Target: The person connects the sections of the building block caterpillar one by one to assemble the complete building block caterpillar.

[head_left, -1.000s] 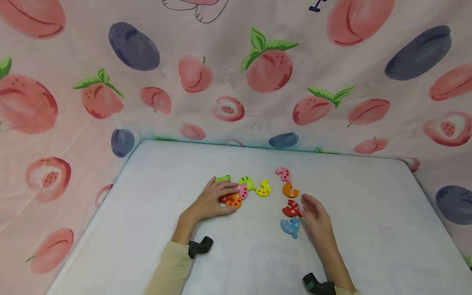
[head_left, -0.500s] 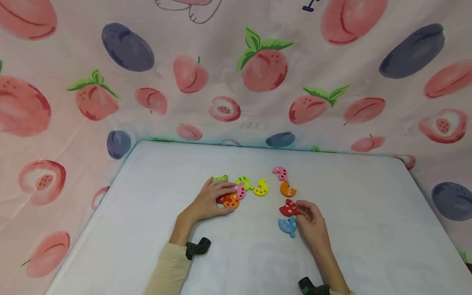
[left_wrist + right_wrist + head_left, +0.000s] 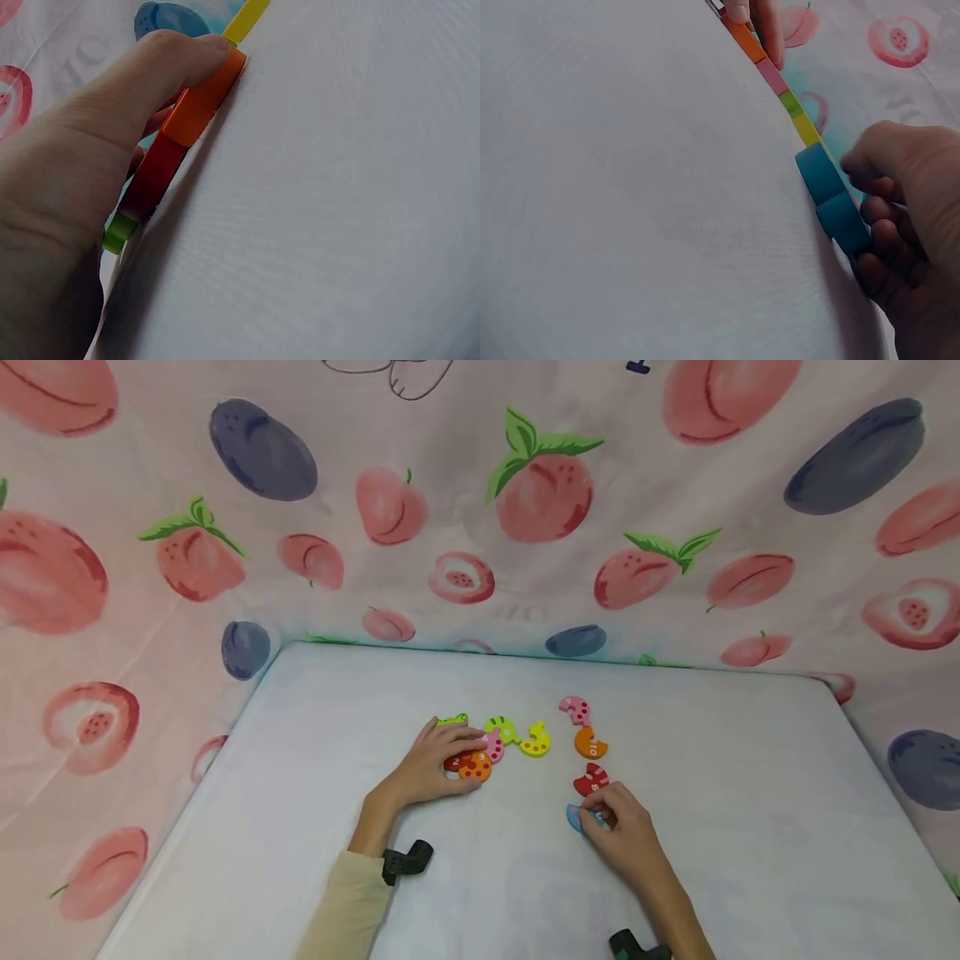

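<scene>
My left hand (image 3: pixel 431 768) rests over a joined cluster of flat, colourful, numbered puzzle pieces. Its thumb touches the orange dotted piece (image 3: pixel 475 767), and its fingers partly cover the dark red piece (image 3: pixel 453 762) and the pink dotted piece (image 3: pixel 493 747). A green piece (image 3: pixel 453 720) shows beyond the knuckles. My right hand (image 3: pixel 621 828) has its thumb and curled fingers on the blue puzzle piece (image 3: pixel 831 196), whose right part they hide in the head view. Just beyond it lies the red striped piece (image 3: pixel 591 779), partly behind the right fingertips.
A striped green piece (image 3: pixel 501 729) and a yellow dotted piece (image 3: pixel 536 740) extend the cluster rightward. Above the red one lie an orange piece (image 3: pixel 591 743) and a pink piece (image 3: pixel 575 710). A fruit-print cloth (image 3: pixel 465 510) hangs behind the white table (image 3: pixel 360 693).
My right hand has moved from beside the red striped piece to the blue piece, its fingers closing over it. The left hand stays on the cluster.
</scene>
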